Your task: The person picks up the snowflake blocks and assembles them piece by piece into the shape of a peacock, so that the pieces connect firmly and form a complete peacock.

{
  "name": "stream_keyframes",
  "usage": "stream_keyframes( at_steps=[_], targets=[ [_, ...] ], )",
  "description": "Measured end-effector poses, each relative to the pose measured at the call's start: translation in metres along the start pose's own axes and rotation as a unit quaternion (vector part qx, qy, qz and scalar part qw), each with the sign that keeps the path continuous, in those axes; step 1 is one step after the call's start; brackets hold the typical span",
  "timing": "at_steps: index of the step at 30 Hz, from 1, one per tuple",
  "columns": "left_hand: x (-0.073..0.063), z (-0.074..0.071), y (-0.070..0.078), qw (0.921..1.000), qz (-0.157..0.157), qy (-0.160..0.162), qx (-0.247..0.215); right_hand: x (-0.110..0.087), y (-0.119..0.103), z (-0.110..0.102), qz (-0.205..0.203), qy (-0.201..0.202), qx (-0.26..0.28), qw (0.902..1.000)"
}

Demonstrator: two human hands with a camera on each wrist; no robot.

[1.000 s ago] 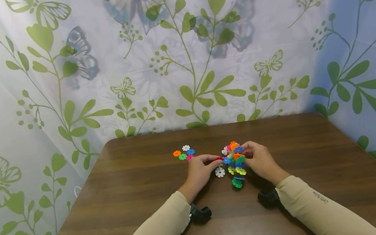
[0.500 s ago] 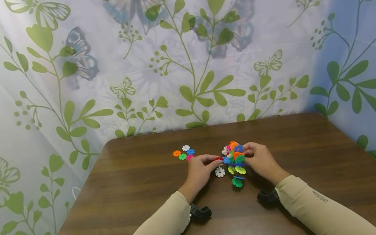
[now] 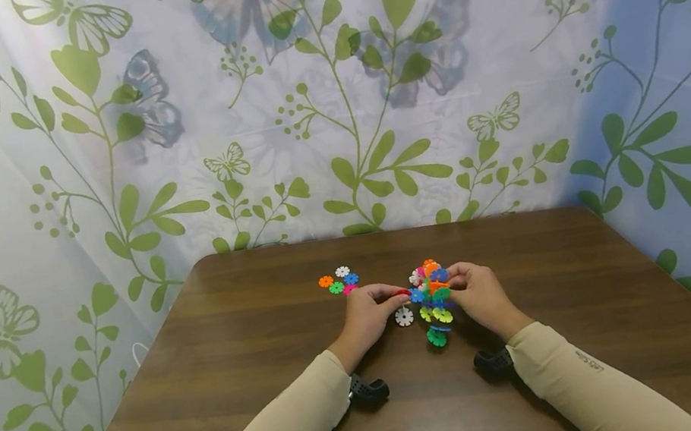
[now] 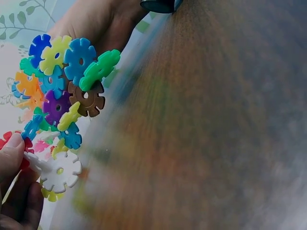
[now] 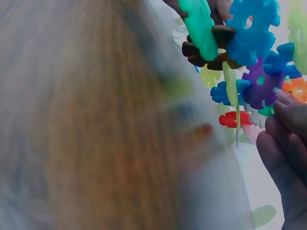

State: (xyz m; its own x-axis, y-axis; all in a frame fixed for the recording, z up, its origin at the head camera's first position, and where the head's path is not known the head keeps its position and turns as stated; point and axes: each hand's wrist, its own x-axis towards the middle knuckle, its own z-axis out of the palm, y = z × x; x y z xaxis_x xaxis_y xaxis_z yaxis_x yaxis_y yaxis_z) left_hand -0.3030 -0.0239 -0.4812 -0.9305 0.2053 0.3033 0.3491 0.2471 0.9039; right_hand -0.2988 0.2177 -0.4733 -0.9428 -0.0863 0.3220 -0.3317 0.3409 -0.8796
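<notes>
Between my hands is a cluster of interlocking flower-shaped plastic discs (image 3: pixel 443 315) in many colours, held off the table. My left hand (image 3: pixel 370 315) pinches a red disc (image 3: pixel 404 291) at its left side with thumb and fingers. A white disc (image 4: pixel 60 171) joins on just below that red one. On the other side my right hand (image 3: pixel 479 296) grips the cluster with its fingers, beside a purple disc (image 5: pixel 263 84) in the right wrist view. Green and blue discs hang lowest in the head view. The exact piece under my right fingertips is partly hidden.
Several loose discs lie on the brown wooden table (image 3: pixel 267 322) beyond my left hand, among them an orange disc (image 3: pixel 325 280) and a green disc (image 3: pixel 336 288). A patterned curtain (image 3: pixel 277 143) hangs behind the table's far edge. Black wrist cameras (image 3: pixel 370 391) sit under both wrists.
My right hand's fingers have shifted slightly downward at the cluster. The left hand keeps its pinch on the red disc, and the loose discs stay where they were.
</notes>
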Motion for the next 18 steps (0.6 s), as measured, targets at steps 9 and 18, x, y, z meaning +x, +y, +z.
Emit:
stream_keyframes(
  at_steps=[9,18],
  targets=[
    [-0.0031,0.0017,0.0020,1.0000,0.002,0.003,-0.007,-0.0030,-0.0007,0.0042,-0.029,0.012,-0.025,0.9992],
    [-0.0027,0.0028,-0.0007,1.0000,-0.001,0.005,-0.006,-0.0022,-0.0028,0.0036,-0.045,0.005,-0.046,0.9979]
  ],
)
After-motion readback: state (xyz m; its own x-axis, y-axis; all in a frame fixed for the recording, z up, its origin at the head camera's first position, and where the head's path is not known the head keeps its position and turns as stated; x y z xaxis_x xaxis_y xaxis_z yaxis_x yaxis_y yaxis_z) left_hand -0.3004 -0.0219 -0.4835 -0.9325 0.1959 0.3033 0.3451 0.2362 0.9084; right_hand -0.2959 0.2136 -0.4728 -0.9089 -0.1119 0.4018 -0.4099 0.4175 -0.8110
